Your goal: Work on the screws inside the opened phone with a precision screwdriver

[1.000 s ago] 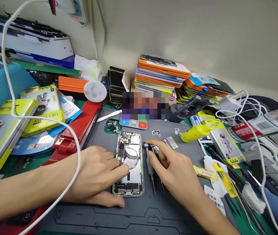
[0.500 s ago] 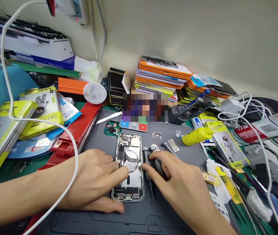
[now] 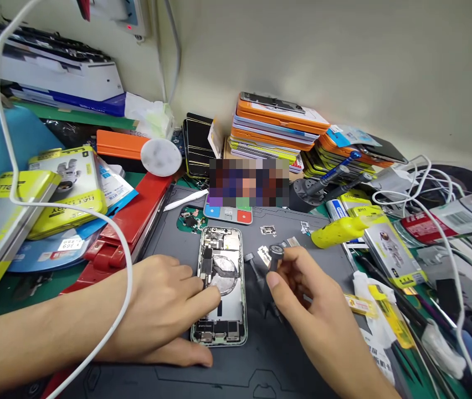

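Observation:
An opened smartphone [image 3: 230, 299] lies on the dark grey mat, its circuit parts and round charging coil exposed. My left hand [image 3: 169, 305] grips it from the left, index finger across the inside and thumb by the lower left corner. To the phone's right, my right hand [image 3: 314, 310] is closed around a dark screwdriver [image 3: 276, 252], its round cap pointing up; the tip is hard to make out. Another screwdriver [image 3: 250, 259] lies on the mat between the phone and that hand. Small metal plates [image 3: 264, 256] sit just beyond, partly covered.
Behind the phone are a small metal bracket [image 3: 268, 230], a magnetic tray [image 3: 228, 214] and a white pry tool [image 3: 186, 199]. A yellow bottle [image 3: 333, 235] and a tool holder [image 3: 304, 194] stand at right. Battery boxes [image 3: 70, 194] crowd the left; a white cable [image 3: 126, 266] crosses my left forearm.
My right hand has lifted one screwdriver off the mat and turned it cap upward, shifting slightly right from the phone's edge. My left hand stays on the phone.

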The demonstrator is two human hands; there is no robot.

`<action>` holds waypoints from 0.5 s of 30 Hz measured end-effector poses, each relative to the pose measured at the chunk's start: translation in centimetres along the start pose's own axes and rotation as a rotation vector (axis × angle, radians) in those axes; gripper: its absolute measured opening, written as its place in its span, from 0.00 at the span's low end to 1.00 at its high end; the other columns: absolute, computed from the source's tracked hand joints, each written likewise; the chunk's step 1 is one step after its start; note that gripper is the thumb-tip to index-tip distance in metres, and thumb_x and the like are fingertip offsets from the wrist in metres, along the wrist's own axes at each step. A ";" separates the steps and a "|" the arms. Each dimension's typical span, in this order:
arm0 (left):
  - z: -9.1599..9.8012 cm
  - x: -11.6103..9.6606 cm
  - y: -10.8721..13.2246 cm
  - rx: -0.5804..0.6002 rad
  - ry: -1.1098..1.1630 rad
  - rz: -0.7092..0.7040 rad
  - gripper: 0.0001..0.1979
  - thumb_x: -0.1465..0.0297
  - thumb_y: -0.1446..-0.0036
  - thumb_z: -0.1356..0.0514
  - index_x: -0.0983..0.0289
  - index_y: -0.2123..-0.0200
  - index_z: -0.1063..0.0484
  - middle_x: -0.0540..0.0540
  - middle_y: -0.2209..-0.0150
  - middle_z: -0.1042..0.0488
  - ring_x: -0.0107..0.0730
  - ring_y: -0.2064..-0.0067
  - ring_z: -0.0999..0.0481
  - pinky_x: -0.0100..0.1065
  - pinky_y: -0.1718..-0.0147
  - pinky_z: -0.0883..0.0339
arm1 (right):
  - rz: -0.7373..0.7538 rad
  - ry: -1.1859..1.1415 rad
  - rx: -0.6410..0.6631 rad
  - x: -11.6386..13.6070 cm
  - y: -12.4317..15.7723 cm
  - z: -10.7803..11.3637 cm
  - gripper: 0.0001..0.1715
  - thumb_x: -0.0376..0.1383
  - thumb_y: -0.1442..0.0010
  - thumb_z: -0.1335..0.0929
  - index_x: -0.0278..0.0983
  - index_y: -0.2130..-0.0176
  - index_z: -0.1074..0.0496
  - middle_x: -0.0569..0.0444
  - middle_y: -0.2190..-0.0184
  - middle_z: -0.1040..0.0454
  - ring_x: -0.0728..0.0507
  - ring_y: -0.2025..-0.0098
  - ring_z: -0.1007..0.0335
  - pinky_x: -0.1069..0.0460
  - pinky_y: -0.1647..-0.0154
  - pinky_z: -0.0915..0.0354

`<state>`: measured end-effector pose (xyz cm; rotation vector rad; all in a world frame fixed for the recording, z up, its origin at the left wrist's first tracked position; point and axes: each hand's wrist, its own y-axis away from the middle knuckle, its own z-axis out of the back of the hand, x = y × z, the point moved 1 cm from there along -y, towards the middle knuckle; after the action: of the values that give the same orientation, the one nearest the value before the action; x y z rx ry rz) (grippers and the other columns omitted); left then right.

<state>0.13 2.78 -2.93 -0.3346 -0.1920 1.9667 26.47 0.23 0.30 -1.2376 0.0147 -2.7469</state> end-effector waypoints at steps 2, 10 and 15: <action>0.1 0.0 -0.1 0.004 0.006 0.000 0.24 0.44 0.29 0.36 0.57 0.63 0.36 0.46 0.73 0.28 0.39 0.75 0.27 0.43 0.75 0.41 | 0.110 0.007 -0.068 0.3 0.3 0.1 0.07 0.42 0.24 0.33 0.45 0.57 0.31 0.62 0.67 0.32 0.49 0.71 0.33 0.55 0.74 0.34; 0.1 0.0 -0.3 0.008 0.017 0.010 0.27 0.43 0.35 0.31 0.57 0.63 0.37 0.46 0.72 0.27 0.39 0.75 0.27 0.43 0.75 0.41 | 0.327 -0.015 -0.103 0.5 1.0 -0.5 0.08 0.34 0.25 0.34 0.46 0.49 0.29 0.55 0.55 0.24 0.47 0.55 0.22 0.56 0.67 0.28; -0.1 0.0 -0.2 -0.021 -0.018 0.025 0.27 0.42 0.35 0.31 0.57 0.64 0.37 0.45 0.73 0.28 0.39 0.75 0.27 0.43 0.76 0.41 | 0.331 -0.058 -0.058 0.3 1.4 -0.7 0.10 0.35 0.23 0.37 0.48 0.47 0.31 0.55 0.57 0.20 0.45 0.55 0.17 0.54 0.74 0.33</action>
<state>0.39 2.83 -2.96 -0.3345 -0.2206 1.9937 25.86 -1.28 -0.05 -1.2046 0.2704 -2.4411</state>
